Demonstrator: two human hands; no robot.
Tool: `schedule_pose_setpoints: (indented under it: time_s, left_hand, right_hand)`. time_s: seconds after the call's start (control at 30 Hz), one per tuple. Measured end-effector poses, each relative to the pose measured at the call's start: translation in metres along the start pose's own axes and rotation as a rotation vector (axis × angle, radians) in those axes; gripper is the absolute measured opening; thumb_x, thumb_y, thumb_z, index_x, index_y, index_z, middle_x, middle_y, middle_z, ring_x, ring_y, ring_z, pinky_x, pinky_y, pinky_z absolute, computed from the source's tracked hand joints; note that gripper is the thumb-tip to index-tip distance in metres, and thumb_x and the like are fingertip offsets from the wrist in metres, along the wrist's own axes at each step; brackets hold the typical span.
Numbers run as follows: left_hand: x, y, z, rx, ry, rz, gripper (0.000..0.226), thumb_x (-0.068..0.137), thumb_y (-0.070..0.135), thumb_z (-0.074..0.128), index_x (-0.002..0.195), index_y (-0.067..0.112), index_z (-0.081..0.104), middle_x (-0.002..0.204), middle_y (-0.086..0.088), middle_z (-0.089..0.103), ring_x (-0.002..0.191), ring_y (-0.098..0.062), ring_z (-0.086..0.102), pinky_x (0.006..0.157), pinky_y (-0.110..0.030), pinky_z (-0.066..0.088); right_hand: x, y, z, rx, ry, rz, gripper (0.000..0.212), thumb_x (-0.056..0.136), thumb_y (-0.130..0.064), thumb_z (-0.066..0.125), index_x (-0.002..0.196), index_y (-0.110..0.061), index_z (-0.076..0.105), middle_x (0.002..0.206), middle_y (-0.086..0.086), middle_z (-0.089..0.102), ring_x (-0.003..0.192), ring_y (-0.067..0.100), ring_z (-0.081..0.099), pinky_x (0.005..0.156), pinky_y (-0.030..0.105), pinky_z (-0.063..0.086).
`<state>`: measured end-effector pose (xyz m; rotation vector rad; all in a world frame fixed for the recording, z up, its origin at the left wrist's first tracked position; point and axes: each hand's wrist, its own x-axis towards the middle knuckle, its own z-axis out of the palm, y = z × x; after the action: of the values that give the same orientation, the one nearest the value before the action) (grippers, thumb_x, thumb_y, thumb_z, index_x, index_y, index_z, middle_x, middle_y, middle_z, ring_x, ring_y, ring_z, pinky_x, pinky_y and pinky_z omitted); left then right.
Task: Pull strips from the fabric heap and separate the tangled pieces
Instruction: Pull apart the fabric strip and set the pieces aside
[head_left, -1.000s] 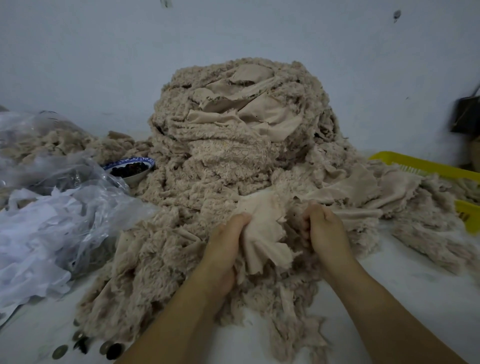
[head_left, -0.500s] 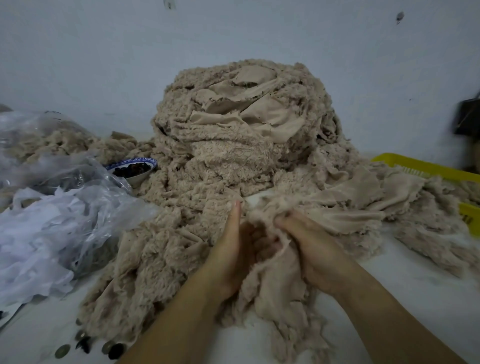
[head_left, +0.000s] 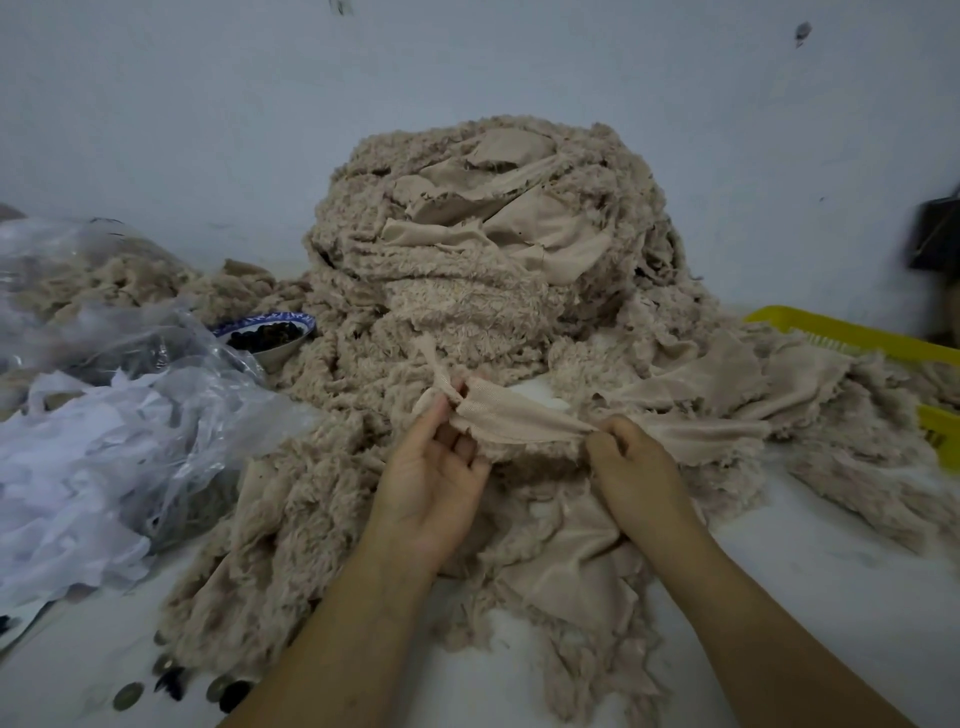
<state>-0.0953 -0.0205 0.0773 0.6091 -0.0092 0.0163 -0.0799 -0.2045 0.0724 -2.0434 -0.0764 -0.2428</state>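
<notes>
A tall heap of beige fleecy fabric (head_left: 483, 260) stands at the middle of the white table, with loose pieces spread around its foot. In front of it a beige strip (head_left: 514, 418) is stretched between my hands. My left hand (head_left: 431, 478) pinches the strip's left end between thumb and fingertips, palm turned up. My right hand (head_left: 636, 467) grips the strip's right end with curled fingers. More tangled fabric (head_left: 566, 561) lies under and below both hands.
Clear plastic bags (head_left: 104, 415) with white and beige scraps fill the left side. A blue-rimmed bowl (head_left: 270, 332) of dark pieces sits beside the heap. A yellow basket (head_left: 852, 335) is at the right. Coins and dark buttons (head_left: 171, 686) lie near the front left edge.
My hands were bunched close together on a crumpled piece; they have moved apart and now hold a strip drawn taut between them, lifted a little toward the heap.
</notes>
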Motion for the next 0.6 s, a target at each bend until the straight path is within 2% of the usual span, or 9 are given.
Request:
schedule_pose_setpoints:
  time_s: [0.07,0.17,0.23,0.27,0.33,0.4,0.47,0.53,0.6]
  left_hand:
    - [0.0,0.0,0.0,0.014,0.015,0.018,0.022,0.09,0.024,0.063,0.097,0.013,0.081,0.116,-0.005,0.073,0.101,-0.016,0.071,0.102,-0.034,0.05]
    - [-0.003,-0.005,0.005,0.221,-0.001,0.026,0.032,0.089,0.027,0.057,0.108,0.012,0.079,0.116,-0.005,0.074,0.107,-0.018,0.069,0.092,-0.031,0.053]
    - [-0.005,-0.012,0.008,0.358,-0.036,-0.002,0.037,0.093,0.026,0.054,0.118,0.005,0.073,0.126,-0.014,0.069,0.123,-0.028,0.061,0.101,-0.038,0.05]
    - [-0.006,-0.016,0.008,0.411,-0.064,-0.016,0.041,0.096,0.025,0.052,0.124,0.0,0.068,0.13,-0.021,0.064,0.128,-0.034,0.056,0.109,-0.043,0.045]
    - [-0.007,-0.02,0.009,0.473,-0.105,-0.033,0.045,0.097,0.029,0.053,0.129,-0.002,0.063,0.134,-0.024,0.061,0.13,-0.034,0.055,0.113,-0.047,0.041]
    - [-0.008,-0.022,0.009,0.473,-0.115,-0.051,0.045,0.092,0.035,0.058,0.122,0.005,0.069,0.131,-0.015,0.066,0.128,-0.024,0.058,0.11,-0.042,0.042]
    - [-0.008,-0.02,0.01,0.418,-0.101,-0.062,0.032,0.088,0.036,0.06,0.099,0.011,0.077,0.122,-0.007,0.071,0.121,-0.019,0.063,0.105,-0.038,0.046]
    - [-0.006,-0.019,0.008,0.331,-0.077,-0.062,0.028,0.09,0.034,0.057,0.081,0.016,0.077,0.103,-0.003,0.074,0.104,-0.017,0.069,0.096,-0.034,0.051]
    - [-0.004,-0.017,0.005,0.288,-0.043,-0.026,0.032,0.092,0.035,0.055,0.077,0.02,0.078,0.093,-0.002,0.074,0.099,-0.016,0.069,0.093,-0.033,0.05]
  right_hand:
    - [-0.001,-0.001,0.002,0.055,0.035,-0.013,0.021,0.098,-0.016,0.045,0.078,-0.019,0.051,0.073,-0.003,0.049,0.05,-0.003,0.045,0.046,0.008,0.034]
    - [-0.005,-0.005,0.006,0.136,0.063,-0.139,0.019,0.101,-0.02,0.046,0.101,-0.036,0.057,0.111,-0.016,0.05,0.089,-0.019,0.049,0.069,-0.003,0.036]
    - [-0.011,-0.01,0.009,0.195,0.015,-0.225,0.011,0.102,-0.041,0.047,0.106,-0.042,0.058,0.115,-0.022,0.052,0.101,-0.019,0.049,0.077,-0.002,0.037]
    - [-0.012,-0.011,0.011,0.218,-0.052,-0.239,0.021,0.097,-0.055,0.046,0.108,-0.042,0.059,0.113,-0.023,0.055,0.103,-0.016,0.052,0.079,0.001,0.04]
    - [-0.013,-0.011,0.016,0.187,-0.178,-0.211,0.044,0.086,-0.068,0.046,0.109,-0.035,0.063,0.109,-0.018,0.061,0.098,-0.008,0.058,0.077,0.009,0.044]
    - [-0.01,-0.007,0.019,0.06,-0.196,-0.217,0.032,0.094,-0.055,0.052,0.09,-0.025,0.062,0.092,-0.007,0.059,0.079,-0.005,0.055,0.066,0.011,0.04]
    - [-0.008,-0.007,0.019,-0.032,-0.167,-0.265,0.033,0.099,-0.038,0.054,0.073,-0.019,0.051,0.075,-0.004,0.049,0.064,-0.003,0.046,0.058,0.013,0.037]
    - [-0.008,-0.006,0.018,-0.043,-0.151,-0.3,0.038,0.101,-0.033,0.053,0.068,-0.018,0.042,0.067,-0.006,0.042,0.058,0.0,0.042,0.055,0.016,0.034]
    - [-0.007,-0.005,0.017,0.002,-0.111,-0.288,0.04,0.102,-0.031,0.05,0.066,-0.022,0.036,0.06,-0.01,0.04,0.054,0.001,0.04,0.052,0.018,0.032]
